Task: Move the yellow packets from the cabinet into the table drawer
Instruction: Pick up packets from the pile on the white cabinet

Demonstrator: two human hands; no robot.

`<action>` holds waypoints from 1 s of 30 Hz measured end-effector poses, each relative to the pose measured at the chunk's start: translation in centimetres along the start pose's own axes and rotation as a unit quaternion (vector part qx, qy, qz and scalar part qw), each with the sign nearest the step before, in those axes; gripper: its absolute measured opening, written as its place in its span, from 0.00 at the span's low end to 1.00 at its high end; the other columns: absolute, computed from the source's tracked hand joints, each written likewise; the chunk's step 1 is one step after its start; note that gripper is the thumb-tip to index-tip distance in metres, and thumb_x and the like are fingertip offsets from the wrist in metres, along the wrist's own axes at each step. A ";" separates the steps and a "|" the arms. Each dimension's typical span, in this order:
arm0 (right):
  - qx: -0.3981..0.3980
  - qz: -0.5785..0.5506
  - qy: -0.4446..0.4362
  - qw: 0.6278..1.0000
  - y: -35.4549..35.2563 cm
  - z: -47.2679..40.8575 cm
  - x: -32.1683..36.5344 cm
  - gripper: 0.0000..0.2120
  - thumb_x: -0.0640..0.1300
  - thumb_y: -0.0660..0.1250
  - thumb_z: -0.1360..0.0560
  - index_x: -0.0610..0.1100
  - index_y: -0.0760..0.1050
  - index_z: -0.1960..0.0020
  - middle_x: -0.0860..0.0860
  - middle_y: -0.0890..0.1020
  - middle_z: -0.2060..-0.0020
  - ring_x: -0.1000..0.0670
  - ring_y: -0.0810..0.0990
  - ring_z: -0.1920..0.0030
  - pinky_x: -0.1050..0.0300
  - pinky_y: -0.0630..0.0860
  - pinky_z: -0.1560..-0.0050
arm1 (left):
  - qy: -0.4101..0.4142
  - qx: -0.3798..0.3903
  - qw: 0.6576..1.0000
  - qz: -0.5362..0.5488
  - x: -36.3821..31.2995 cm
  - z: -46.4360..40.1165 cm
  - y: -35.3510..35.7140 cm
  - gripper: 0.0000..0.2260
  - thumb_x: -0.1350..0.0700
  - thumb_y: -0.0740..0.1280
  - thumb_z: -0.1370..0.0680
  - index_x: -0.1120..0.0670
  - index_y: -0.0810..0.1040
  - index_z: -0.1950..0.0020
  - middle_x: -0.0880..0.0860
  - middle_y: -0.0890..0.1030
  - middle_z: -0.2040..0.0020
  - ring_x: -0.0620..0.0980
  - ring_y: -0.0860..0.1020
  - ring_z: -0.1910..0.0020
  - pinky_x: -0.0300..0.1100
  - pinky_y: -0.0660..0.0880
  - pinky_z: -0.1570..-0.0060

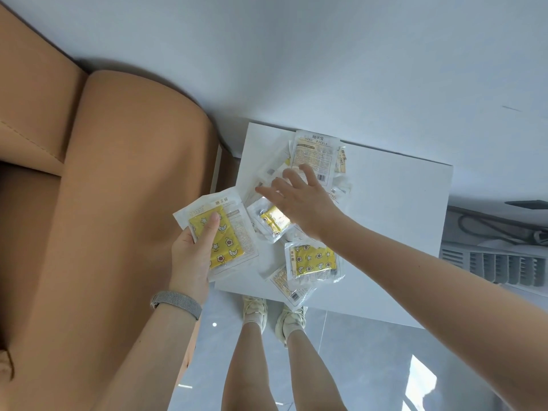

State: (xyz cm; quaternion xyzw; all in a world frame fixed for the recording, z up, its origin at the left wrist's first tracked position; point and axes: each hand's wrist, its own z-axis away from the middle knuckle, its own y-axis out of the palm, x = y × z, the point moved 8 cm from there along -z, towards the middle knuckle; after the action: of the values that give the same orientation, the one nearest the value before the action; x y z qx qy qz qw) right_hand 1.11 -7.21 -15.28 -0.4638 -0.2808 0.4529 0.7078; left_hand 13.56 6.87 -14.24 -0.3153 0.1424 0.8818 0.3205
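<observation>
The yellow packets [299,209] lie in a loose heap on a white cabinet top [394,232], some face up with a yellow panel of stars and flowers, some face down showing printed text, several overlapping and a few poking past the near edge; one yellow packet [221,237] is already up off the heap, held in the left hand [192,253] with the thumb [211,229] pressed flat across its front and the fingers hidden behind it, so the packet is pinched between thumb and fingers; the right hand [299,200] hovers over the middle of the heap with its fingers spread and slightly curled, and whether the fingertips touch a packet cannot be told; no drawer shows here, only a tan sofa [112,203] beside the cabinet and grey floor tiles [355,366] below; the packets look thin, light and floppy, each a soft filled pad sealed in a glossy clear wrapper with a wide flat border, so I judge they will slide readily over one another and slip from a loose stack; a flat pinch across the padded middle, thumb on one face and fingers on the other, seems surest; the bare border would likely bend and let the packet droop; nothing suggests they are fragile, so gathering several at once should do no harm.
</observation>
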 end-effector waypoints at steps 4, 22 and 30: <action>-0.048 -0.038 0.011 0.998 -0.6 0.4 -0.3 0.37 0.33 0.77 0.38 0.52 0.70 0.33 0.53 0.75 0.54 0.47 0.74 0.45 0.41 0.60 0.30 | 0.000 0.003 1.000 -0.004 0.0 0.1 0.2 0.03 0.52 0.69 0.23 0.48 0.82 0.51 0.47 0.87 0.56 0.47 0.85 0.58 0.48 0.81 0.54; 0.073 -0.350 0.025 0.933 8.6 11.5 2.4 0.05 0.41 0.72 0.32 0.45 0.80 0.55 0.56 0.74 0.32 0.48 0.75 0.41 0.50 0.76 0.43 | -0.035 0.017 0.999 -0.029 2.9 0.3 1.6 0.06 0.53 0.70 0.23 0.51 0.82 0.47 0.50 0.86 0.54 0.49 0.85 0.57 0.43 0.81 0.61; 0.028 -0.296 0.006 0.955 7.2 9.9 3.1 0.07 0.43 0.77 0.34 0.47 0.81 0.59 0.51 0.67 0.26 0.43 0.74 0.42 0.47 0.77 0.47 | -0.049 0.018 0.998 -0.045 3.8 0.2 1.4 0.07 0.52 0.71 0.24 0.50 0.81 0.47 0.50 0.86 0.54 0.50 0.85 0.56 0.45 0.81 0.59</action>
State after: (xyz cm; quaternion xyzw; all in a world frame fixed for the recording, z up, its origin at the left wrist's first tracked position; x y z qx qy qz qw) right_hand -8.37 0.73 -17.83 -0.3426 -0.3881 0.2275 0.8248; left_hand 10.28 7.70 -16.51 -0.2715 0.1280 0.8784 0.3718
